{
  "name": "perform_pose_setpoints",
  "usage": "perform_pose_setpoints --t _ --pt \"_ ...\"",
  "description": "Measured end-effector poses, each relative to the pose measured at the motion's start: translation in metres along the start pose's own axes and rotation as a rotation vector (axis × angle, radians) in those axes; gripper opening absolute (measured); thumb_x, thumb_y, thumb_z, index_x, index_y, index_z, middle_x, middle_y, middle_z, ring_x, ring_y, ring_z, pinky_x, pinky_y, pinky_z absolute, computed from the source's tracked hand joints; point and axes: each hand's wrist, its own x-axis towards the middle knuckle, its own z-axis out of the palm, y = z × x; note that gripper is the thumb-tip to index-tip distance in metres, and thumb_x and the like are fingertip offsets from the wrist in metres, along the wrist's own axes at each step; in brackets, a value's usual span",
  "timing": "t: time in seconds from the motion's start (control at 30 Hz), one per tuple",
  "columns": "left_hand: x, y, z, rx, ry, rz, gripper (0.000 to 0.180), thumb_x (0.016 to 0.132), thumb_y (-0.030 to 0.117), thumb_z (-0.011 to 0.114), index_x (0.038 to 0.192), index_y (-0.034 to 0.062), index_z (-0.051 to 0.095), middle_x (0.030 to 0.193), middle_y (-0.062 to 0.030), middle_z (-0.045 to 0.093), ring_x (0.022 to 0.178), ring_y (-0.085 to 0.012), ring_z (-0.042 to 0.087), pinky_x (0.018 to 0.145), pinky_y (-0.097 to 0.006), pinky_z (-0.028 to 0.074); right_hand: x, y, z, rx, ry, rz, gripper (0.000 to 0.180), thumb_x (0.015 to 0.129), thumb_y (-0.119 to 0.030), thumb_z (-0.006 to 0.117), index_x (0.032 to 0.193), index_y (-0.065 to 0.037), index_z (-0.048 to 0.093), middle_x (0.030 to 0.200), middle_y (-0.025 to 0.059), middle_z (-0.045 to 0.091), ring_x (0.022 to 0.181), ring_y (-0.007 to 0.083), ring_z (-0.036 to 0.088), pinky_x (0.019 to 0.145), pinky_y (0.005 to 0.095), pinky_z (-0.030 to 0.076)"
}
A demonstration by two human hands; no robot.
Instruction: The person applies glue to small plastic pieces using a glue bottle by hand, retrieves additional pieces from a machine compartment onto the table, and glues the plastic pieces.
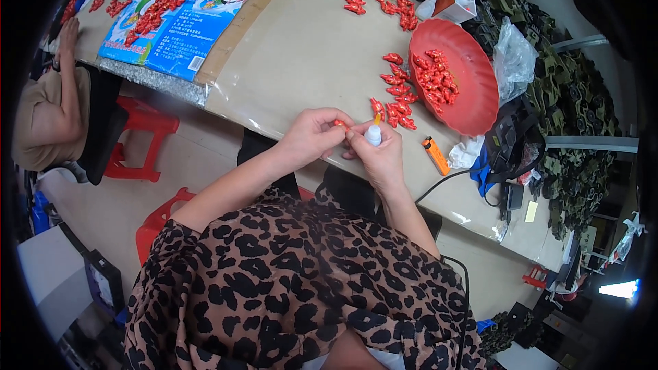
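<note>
Near the table's front edge, my left hand [314,138] pinches a small red plastic piece [340,123] between thumb and fingertips. My right hand [381,155] is close beside it, its fingers wrapped round a small white glue bottle [373,136] with a yellow nozzle pointing up. The fingertips of both hands almost meet at the red piece. Just beyond my right hand, several similar red figures [397,89] lie in loose rows on the table. A scalloped red basin [482,82] to their right holds a heap of the same figures [436,77].
Far left, a blue printed cardboard sheet [175,48] bears a large pile of red figures. A person [48,116] sits there by a red stool [144,140]. On the right are an orange tool [435,156], crumpled tissue [466,152], a clear plastic bag [514,62] and a black bag [510,137].
</note>
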Motion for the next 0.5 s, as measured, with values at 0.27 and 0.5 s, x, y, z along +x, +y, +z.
perform_pose_setpoints --t 0.27,0.5 --pt "-0.0028 0.0027 0.0024 0.063 0.042 0.007 0.018 0.079 0.005 0.044 0.089 -0.0021 0.057 0.069 -0.0035 0.055 0.048 -0.0061 0.047 0.045 -0.017 0.04 -0.0012 0.0045 -0.0049 -0.026 -0.052 -0.065 0.007 0.074 -0.004 0.057 0.077 0.002 0.055 0.07 0.0063 0.056 0.054 0.0088 0.053 0.049 0.0205 0.048" --pt "-0.0026 0.0041 -0.0003 0.033 0.016 -0.004 0.018 0.078 0.005 0.045 0.089 -0.0023 0.057 0.072 -0.0061 0.055 0.052 -0.0075 0.049 0.046 -0.019 0.041 0.0 0.0081 -0.0062 -0.019 -0.071 -0.101 0.008 0.074 -0.005 0.058 0.076 0.002 0.055 0.07 0.0059 0.056 0.054 0.0081 0.053 0.048 0.0192 0.047"
